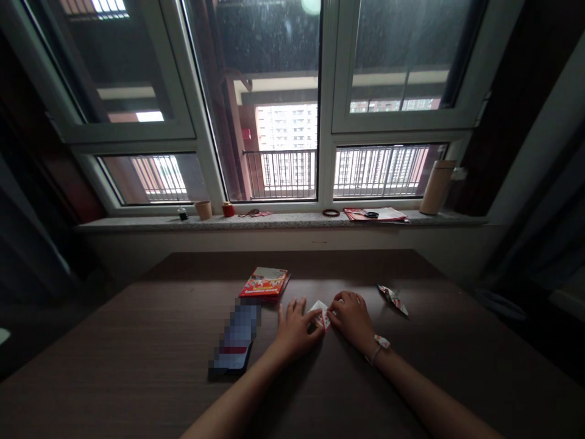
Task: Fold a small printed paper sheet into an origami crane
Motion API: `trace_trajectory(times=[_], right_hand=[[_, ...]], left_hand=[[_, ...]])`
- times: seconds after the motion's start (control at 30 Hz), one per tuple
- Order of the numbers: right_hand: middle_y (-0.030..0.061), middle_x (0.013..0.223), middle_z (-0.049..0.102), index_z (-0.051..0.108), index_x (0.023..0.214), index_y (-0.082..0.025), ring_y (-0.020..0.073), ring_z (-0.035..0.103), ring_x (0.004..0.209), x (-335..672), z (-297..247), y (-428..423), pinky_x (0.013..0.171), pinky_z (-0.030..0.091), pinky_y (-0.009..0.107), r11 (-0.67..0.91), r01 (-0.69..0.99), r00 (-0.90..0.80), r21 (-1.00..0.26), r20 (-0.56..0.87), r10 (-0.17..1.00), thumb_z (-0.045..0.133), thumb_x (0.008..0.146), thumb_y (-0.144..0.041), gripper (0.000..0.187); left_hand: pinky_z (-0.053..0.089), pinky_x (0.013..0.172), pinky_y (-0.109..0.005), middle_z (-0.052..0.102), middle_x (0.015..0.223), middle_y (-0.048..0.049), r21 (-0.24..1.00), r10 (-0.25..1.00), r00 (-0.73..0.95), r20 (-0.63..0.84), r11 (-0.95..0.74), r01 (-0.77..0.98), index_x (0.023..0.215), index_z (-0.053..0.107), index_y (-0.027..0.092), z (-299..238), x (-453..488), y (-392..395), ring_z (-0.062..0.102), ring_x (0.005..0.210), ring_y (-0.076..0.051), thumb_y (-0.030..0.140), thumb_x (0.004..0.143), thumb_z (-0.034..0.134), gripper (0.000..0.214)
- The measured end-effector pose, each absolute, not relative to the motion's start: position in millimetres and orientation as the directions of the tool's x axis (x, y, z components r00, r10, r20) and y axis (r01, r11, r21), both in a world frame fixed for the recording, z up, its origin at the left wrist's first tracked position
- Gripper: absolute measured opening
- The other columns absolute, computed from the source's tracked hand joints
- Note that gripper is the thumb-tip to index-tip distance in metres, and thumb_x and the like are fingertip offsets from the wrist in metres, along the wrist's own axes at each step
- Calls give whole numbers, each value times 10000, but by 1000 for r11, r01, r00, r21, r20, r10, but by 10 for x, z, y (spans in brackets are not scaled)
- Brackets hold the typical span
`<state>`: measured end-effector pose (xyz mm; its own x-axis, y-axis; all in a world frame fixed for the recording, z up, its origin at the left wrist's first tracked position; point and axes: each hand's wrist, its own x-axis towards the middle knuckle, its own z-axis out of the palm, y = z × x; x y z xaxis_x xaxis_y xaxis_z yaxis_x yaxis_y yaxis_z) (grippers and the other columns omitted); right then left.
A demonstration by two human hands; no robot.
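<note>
A small piece of folded paper [319,306], white with red print, lies on the table between my hands. My left hand [295,329] holds its left side with thumb and index finger, the other fingers spread on the tabletop. At the paper's right edge, my right hand [353,317] pinches it, fingers curled, a bracelet around the wrist. The fingers cover part of the paper. To the right rests a folded paper piece [393,299] with pointed ends and a red, white and dark pattern. Beyond my left hand is a stack of red printed paper [265,283].
A phone [237,338], its screen pixelated, lies left of my left arm on the brown table [137,341]. Along the windowsill [292,222] stand a paper cup [203,210], a red spool-like item [228,210], red sheets with scissors [372,214], and a tan bottle [437,187].
</note>
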<state>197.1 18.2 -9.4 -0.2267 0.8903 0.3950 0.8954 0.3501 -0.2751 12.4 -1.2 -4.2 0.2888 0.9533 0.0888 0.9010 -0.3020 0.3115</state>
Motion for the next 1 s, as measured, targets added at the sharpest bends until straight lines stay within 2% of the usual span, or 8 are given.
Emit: trace_trajectory(times=[0.33, 0.57, 0.73, 0.9, 1.0], right_hand=[[79, 1098, 599, 671, 968, -232, 252, 503, 1098, 2017, -49, 94, 1023, 290, 443, 371, 874, -263, -314, 336, 904, 639, 774, -386, 250], [86, 1156, 560, 637, 1034, -235, 262, 491, 1117, 2049, -104, 91, 1004, 323, 416, 395, 848, -291, -352, 314, 904, 691, 700, -505, 434], [86, 1161, 548, 628, 1032, -233, 260, 487, 1125, 2056, -77, 68, 1006, 335, 404, 404, 841, -301, -359, 308, 902, 677, 711, -511, 427], [77, 1180, 535, 617, 1068, -255, 256, 476, 1147, 2116, -75, 69, 1029, 328, 418, 431, 826, -335, -363, 300, 893, 667, 713, -553, 466], [71, 1178, 538, 612, 1102, -271, 248, 475, 1156, 2157, -100, 92, 1045, 320, 433, 454, 809, -352, -374, 311, 883, 631, 762, -548, 439]], left_hand=[[72, 1121, -610, 303, 1536, -11, 308, 950, 304, 71, -310, 899, 1299, 491, 475, -69, 90, 19, 197, 1426, -320, 576, 843, 470, 468], [65, 1125, -606, 311, 1533, 2, 301, 949, 308, 61, -312, 901, 1312, 480, 472, -64, 76, 22, 200, 1425, -314, 548, 866, 438, 454], [85, 1122, -606, 316, 1531, 1, 294, 948, 309, 74, -317, 902, 1304, 487, 475, -82, 65, 29, 206, 1423, -316, 470, 886, 432, 422], [87, 1122, -602, 309, 1534, -16, 290, 945, 322, 63, -326, 900, 1325, 465, 462, -74, 66, 19, 207, 1423, -313, 490, 894, 427, 434], [100, 1127, -591, 340, 1516, -29, 291, 945, 315, 86, -326, 899, 1306, 495, 428, -77, 63, 15, 227, 1413, -304, 500, 884, 452, 431]])
